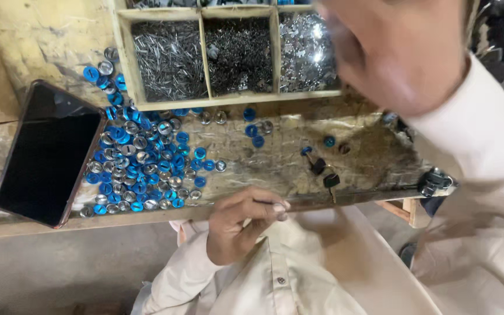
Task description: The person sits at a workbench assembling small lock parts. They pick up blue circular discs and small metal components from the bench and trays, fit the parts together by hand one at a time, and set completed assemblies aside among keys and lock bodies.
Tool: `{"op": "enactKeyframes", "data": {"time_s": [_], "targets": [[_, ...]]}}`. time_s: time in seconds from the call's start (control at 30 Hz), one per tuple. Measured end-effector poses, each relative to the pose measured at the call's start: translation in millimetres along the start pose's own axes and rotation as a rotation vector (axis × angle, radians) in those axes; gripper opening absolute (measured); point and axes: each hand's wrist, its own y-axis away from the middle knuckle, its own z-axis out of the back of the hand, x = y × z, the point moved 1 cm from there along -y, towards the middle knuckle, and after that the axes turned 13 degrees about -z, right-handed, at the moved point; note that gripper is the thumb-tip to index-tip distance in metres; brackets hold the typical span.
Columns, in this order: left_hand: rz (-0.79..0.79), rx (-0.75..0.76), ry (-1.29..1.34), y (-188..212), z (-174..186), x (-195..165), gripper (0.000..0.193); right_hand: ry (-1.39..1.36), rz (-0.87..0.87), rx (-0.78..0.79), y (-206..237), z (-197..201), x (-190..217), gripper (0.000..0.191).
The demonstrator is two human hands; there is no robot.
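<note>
Pinching a small part between thumb and fingertips, the left hand [246, 224] sits at the bench [298, 149] edge near the caps [141, 163]; part looks light, stiff, slippery, best gripped by its rim. Right hand [398, 52] is raised, blurred; grip cannot be told

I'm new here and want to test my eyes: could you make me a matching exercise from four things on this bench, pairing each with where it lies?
Things:
1. phone
2. pile of blue and silver caps
3. divided wooden tray
4. black keys

Places:
A. back of the bench, filled with small metal pieces
B. far left, dark screen up
C. right of the caps, near the front edge
D. middle left, between the phone and the keys

Pairs: 1-B, 2-D, 3-A, 4-C
</note>
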Motion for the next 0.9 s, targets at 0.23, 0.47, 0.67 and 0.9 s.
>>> {"op": "enactKeyframes", "data": {"time_s": [0.23,0.47,0.67,0.9], "targets": [[-0.09,-0.001,-0.159,-3.8,-2.6,7.1,0.014,0.0,0.128,-0.084,-15.0,-92.8,-67.3,0.02],[-0.044,-0.004,-0.02,-9.4,0.2,5.2,0.018,-0.553,-0.043,0.133,-13.3,-17.0,-25.3,0.012],[-0.071,-0.016,-0.175,-3.7,1.8,-6.1,0.021,-0.899,-0.169,0.216,97.8,0.6,75.0,0.026],[0.066,-0.164,-0.166,-11.2,-8.9,-10.8,0.014,-1.429,-0.599,0.382,164.7,-63.5,89.3,0.04]]}}
